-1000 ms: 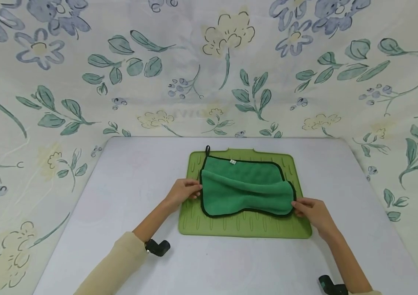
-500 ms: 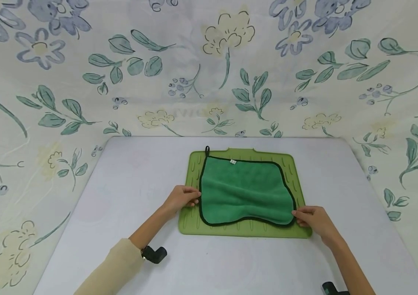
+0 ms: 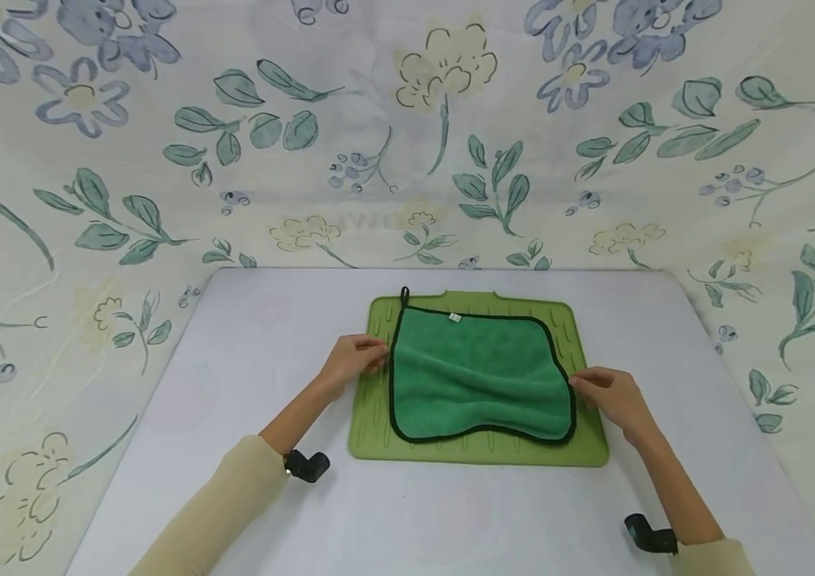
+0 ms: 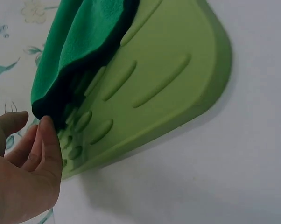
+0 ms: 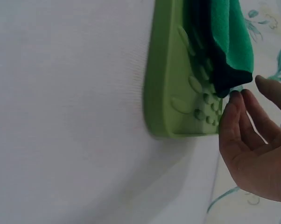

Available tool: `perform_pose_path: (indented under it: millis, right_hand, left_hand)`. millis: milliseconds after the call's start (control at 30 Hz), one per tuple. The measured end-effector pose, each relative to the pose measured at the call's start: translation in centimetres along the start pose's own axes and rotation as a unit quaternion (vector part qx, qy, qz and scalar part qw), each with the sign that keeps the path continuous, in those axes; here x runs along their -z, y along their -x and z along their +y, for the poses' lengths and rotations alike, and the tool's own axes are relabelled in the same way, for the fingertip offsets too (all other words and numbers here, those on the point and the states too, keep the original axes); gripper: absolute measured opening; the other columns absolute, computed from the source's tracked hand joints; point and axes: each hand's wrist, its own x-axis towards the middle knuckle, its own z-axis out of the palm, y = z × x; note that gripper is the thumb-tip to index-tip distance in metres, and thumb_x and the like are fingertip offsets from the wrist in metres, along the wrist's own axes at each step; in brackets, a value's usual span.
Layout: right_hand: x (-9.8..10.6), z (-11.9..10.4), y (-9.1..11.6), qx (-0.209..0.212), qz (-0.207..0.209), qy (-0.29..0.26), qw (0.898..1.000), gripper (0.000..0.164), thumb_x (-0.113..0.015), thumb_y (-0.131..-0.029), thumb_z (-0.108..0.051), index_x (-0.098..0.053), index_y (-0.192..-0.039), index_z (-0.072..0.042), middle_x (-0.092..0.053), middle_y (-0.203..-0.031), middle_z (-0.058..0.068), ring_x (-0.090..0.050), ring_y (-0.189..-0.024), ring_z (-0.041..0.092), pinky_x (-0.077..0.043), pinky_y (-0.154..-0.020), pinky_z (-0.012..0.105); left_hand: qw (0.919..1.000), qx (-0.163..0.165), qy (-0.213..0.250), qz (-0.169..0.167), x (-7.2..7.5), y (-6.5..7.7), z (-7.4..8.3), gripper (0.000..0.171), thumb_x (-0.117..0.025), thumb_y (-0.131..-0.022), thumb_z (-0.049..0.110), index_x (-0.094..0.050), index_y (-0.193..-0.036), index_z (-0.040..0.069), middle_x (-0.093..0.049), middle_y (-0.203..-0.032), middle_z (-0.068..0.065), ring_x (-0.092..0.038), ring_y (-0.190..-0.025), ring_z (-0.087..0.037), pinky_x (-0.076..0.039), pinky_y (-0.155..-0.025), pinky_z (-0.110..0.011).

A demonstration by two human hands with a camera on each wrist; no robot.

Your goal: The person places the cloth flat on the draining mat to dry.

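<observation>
A green cloth (image 3: 479,368) with black edging, a corner loop and a small white tag is spread over a light green ribbed mat (image 3: 479,452), wavy folds crossing its lower half. At the cloth's left edge is my left hand (image 3: 353,364); the left wrist view shows a gap between thumb and fingers (image 4: 48,135), with the fingertips right by the black edging. My right hand (image 3: 616,398) is at the opposite edge, its fingertips close to the edging. In the right wrist view, the thumb (image 5: 271,91) stands apart from the relaxed fingers, with no cloth between them.
The mat lies on a white table (image 3: 270,320). Behind and at both sides hangs a white floral sheet (image 3: 378,120). A black wrist camera (image 3: 308,466) sits on the left wrist, and another black camera (image 3: 648,534) on the right.
The cloth's folded-up lower part came down toward me and now lies nearly flat. Both hands then let go and moved up along its side edges.
</observation>
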Motion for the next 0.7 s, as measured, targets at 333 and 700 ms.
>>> perform_pose_path:
  millis: [333, 700]
  right_hand:
    - [-0.1, -1.2, -4.1, 0.044, 0.034, 0.017, 0.998, 0.04, -0.062, -0.101, -0.024, -0.064, -0.127, 0.006, -0.066, -0.116, 0.022, -0.061, -0.096, 0.023, -0.052, -0.073, 0.024]
    - [-1.5, -1.5, -7.9, 0.064, 0.041, 0.033, 0.997, 0.038, -0.06, -0.102, -0.018, -0.06, -0.13, 0.008, -0.061, -0.125, 0.029, -0.056, -0.117, 0.043, -0.048, -0.095, 0.052]
  left_hand:
    - [0.9915, -0.068, -0.107, 0.026, -1.2, -3.3, 1.7, 0.034, -0.062, -0.1, 0.018, -0.065, -0.126, -0.004, -0.068, -0.116, -0.019, -0.067, -0.1, -0.03, -0.055, -0.084, -0.04]
    - [0.9784, -0.078, -0.182, 0.059, -2.5, -6.6, 2.8, 0.036, -0.062, -0.1, 0.018, -0.064, -0.128, -0.005, -0.064, -0.126, -0.022, -0.059, -0.117, -0.036, -0.052, -0.093, -0.045]
